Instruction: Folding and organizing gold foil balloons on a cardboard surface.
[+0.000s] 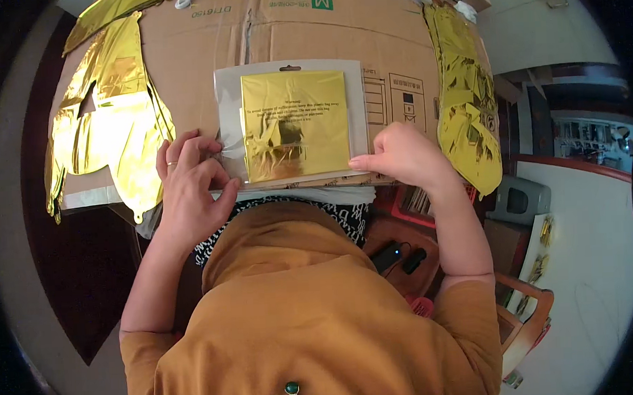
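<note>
Clear plastic bag (pixel 357 111), flat, slot at top, lies near edge of cardboard surface (pixel 183 62). Inside: folded gold foil (pixel 296 145), squarish, glossy, lightly creased. Left hand (pixel 191 185) curled at bag's lower left corner; right hand (pixel 408 155), fingers folded, thumb at lower right edge; cannot tell whether either grips. Crinkled foil shape (pixel 468 113) far right.

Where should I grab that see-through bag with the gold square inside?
Probably pinch the clear bag by its right edge, coming from the right: it lies flat, and that see-through strip sits outside the folded gold foil.
</note>
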The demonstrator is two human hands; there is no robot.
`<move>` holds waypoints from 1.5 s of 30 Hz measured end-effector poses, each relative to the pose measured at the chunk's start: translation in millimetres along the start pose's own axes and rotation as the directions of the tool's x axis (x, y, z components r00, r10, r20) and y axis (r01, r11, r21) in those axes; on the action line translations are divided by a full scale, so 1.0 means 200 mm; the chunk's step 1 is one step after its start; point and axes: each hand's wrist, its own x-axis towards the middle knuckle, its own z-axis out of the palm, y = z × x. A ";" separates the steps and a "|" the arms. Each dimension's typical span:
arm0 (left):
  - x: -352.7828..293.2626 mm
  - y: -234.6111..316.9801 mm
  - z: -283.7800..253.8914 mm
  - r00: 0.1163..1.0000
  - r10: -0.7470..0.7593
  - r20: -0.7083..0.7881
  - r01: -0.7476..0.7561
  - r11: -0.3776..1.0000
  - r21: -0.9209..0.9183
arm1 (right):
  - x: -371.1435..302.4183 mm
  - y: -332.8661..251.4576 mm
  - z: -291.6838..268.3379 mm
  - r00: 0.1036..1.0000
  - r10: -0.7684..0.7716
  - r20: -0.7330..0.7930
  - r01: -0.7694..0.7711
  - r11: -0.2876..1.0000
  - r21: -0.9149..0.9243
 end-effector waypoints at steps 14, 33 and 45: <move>0.12 0.30 0.14 0.933 0.352 0.071 -0.354 0.935 0.018 | 0.12 -0.25 0.45 0.566 -0.400 -0.720 0.188 0.914 -0.360; 0.02 0.13 0.07 0.397 0.911 -0.112 -0.912 0.405 0.068 | -0.39 0.10 0.04 0.899 -0.324 -0.296 0.439 0.668 0.601; 0.01 0.14 0.05 0.638 0.706 -0.307 -0.735 0.677 0.029 | -1.07 1.23 0.15 0.866 0.428 -0.258 -0.470 0.873 -0.132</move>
